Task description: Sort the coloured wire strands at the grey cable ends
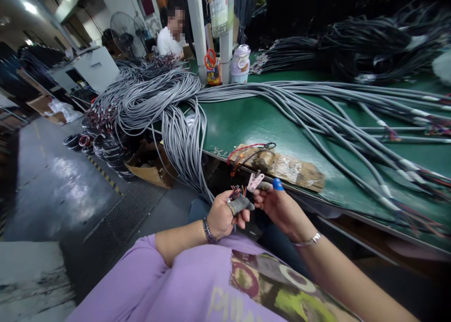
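My left hand (223, 214) is closed around the end of a grey cable, where thin coloured wires (243, 190) fan out above the fingers. A grey covering wraps one of its fingers. Just to the right, my right hand (278, 207) has curled fingers and a blue cover on the thumb tip. At its grey-covered index finger is a pale pink V-shaped piece (255, 182), whose exact kind I cannot make out. Both hands are close together at the front edge of the green table (232, 125).
A taped cardboard strip (282, 167) lies along the table edge. Grey cable bundles (158, 92) drape over the table's left end; more cables (317, 106) stretch right. A bottle (240, 64) and red-handled scissors (210, 58) stand by the post. Another person (171, 38) sits beyond.
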A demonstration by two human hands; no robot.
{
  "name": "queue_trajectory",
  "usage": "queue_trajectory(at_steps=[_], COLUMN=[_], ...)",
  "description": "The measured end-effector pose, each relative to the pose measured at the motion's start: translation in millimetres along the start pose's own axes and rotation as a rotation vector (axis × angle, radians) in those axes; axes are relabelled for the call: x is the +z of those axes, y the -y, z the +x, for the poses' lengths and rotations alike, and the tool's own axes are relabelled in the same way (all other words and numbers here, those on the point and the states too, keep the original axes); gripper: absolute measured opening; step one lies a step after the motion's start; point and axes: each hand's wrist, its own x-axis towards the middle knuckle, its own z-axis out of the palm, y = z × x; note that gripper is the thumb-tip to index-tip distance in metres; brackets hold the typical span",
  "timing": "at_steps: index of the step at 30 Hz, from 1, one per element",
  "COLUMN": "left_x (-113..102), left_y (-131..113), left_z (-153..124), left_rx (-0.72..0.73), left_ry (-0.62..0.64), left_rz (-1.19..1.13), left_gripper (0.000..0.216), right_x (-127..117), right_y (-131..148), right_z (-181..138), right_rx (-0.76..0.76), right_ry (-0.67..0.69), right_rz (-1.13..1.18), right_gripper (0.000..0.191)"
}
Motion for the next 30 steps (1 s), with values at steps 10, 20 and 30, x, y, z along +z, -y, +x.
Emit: queue_trajectory(at_steps=[10,20,30], left_x=[4,3,-6], left_y=[1,4,5], left_z=[6,7,-2], left_rx=[-0.035,-0.054,-0.036], left_ry=[-0.018,-0.032,-0.038], left_rz=[0.027,0.081,0.067], left_gripper=[0.043,0.046,0.046], right_x=[19,18,16], right_y=[6,0,10], right_z=[15,19,13], right_rx=[0.042,0.044,0.120], right_ry=[0.029,-0.055,0.008], right_rz=[0.160,0.187,0.215], right_gripper=[0.037,0.037,0.037])
